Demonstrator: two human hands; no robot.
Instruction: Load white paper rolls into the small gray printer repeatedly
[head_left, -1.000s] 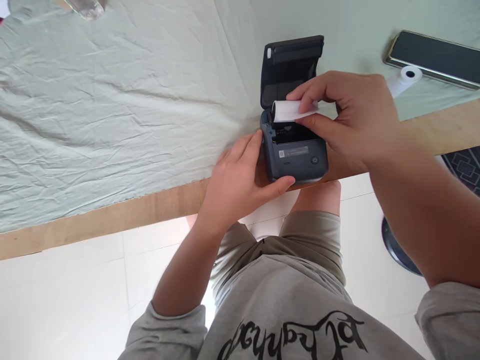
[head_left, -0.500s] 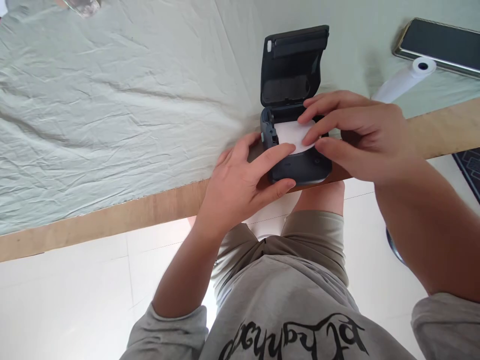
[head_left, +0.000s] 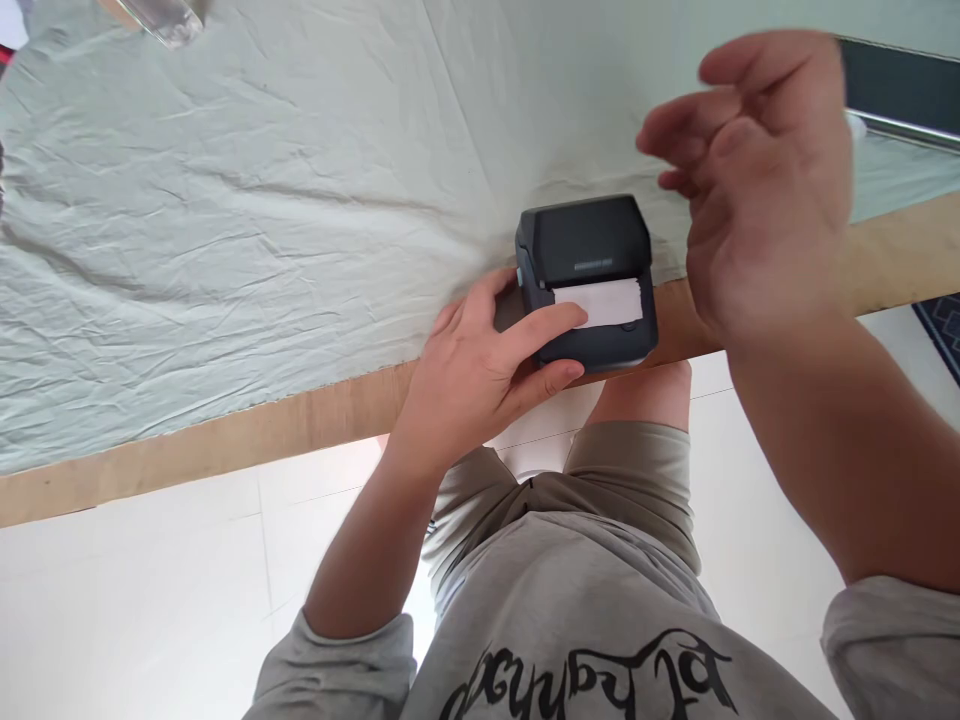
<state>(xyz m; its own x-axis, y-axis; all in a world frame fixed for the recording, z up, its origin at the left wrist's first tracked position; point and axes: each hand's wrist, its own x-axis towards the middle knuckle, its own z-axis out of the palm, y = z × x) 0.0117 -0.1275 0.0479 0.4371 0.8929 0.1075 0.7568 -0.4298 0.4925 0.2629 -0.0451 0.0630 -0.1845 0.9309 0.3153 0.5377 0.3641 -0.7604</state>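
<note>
A small black receipt printer (head_left: 585,240) sits at the table's front edge with its lid down. A strip of white paper (head_left: 611,302) with a jagged end sticks out from under the lid and lies over the printer's front. My left hand (head_left: 484,365) grips the printer by its left side, index finger pressing on the paper and thumb at the near edge. To the right and above the printer, my right hand (head_left: 765,170) is raised off it, fingers loosely apart and slightly blurred, with nothing in them.
A dark phone (head_left: 904,92) lies at the far right, and a white paper roll (head_left: 856,125) beside it is mostly hidden behind my right hand. A clear glass object (head_left: 169,18) is at the top left. The green cloth (head_left: 300,200) is wrinkled, with a wooden table edge (head_left: 322,415) below.
The printer's lid, raised before, is now down over the white roll, with a paper strip showing out front. My right hand has left the printer and moved up; my left stayed.
</note>
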